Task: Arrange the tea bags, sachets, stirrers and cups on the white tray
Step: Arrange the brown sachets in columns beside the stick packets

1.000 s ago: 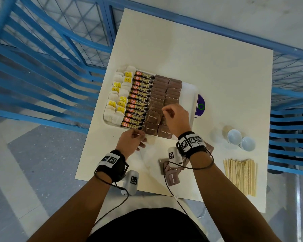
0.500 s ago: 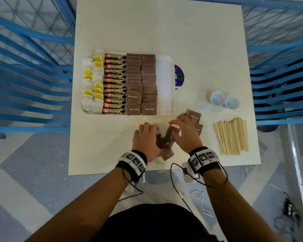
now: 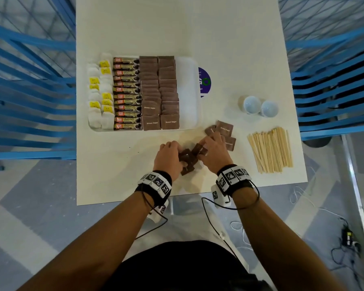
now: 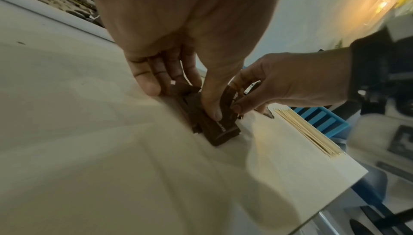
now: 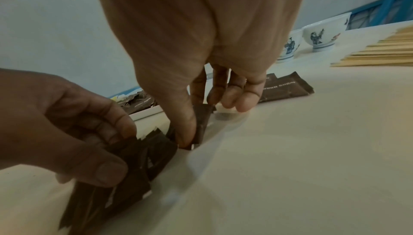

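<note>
Your left hand [image 3: 168,157] and right hand [image 3: 213,153] both pinch loose brown sugar sachets [image 3: 187,159] on the table [image 3: 118,169], near the white tray [image 3: 188,91].

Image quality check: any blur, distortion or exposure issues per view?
Head view: sharp, wide-angle bending at the edges. Left wrist view: soft, left hand fills the top, warm glare top right. Right wrist view: dim, brown sugar sachets motion-smeared, cups clearer.
</note>
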